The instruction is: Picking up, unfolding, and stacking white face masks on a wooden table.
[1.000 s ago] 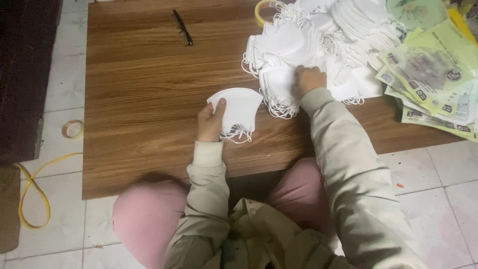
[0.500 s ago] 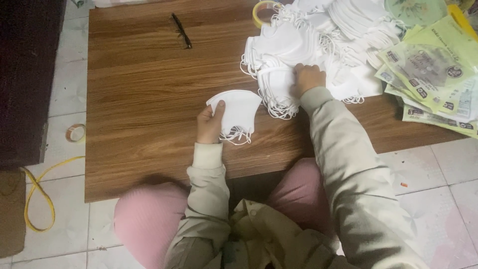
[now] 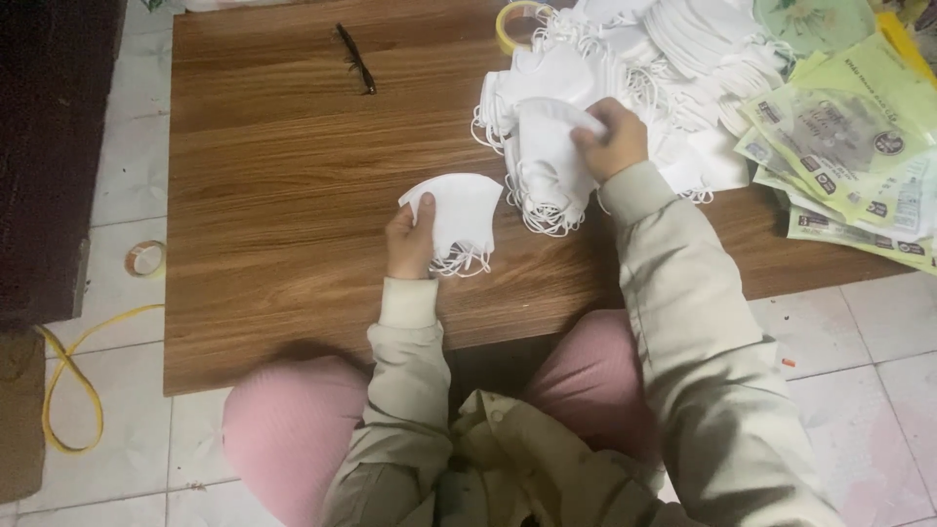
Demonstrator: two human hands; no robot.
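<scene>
My left hand [image 3: 410, 239] holds a small stack of folded white face masks [image 3: 459, 217] by its left edge, the ear loops hanging below, just above the wooden table [image 3: 273, 195]. My right hand [image 3: 610, 141] pinches one white mask [image 3: 547, 146] on the near edge of a big heap of white masks [image 3: 673, 68] at the table's back right. The two hands are about a hand's width apart.
Green printed packets [image 3: 849, 137] lie fanned out at the table's right edge. A dark pair of glasses [image 3: 355, 60] and a yellow tape roll [image 3: 514, 21] sit at the back. On the tiled floor left are a tape roll [image 3: 145, 259] and a yellow cord [image 3: 68, 371].
My right hand has risen a little on the heap and taken hold of one mask. My left hand keeps its stack in the same place.
</scene>
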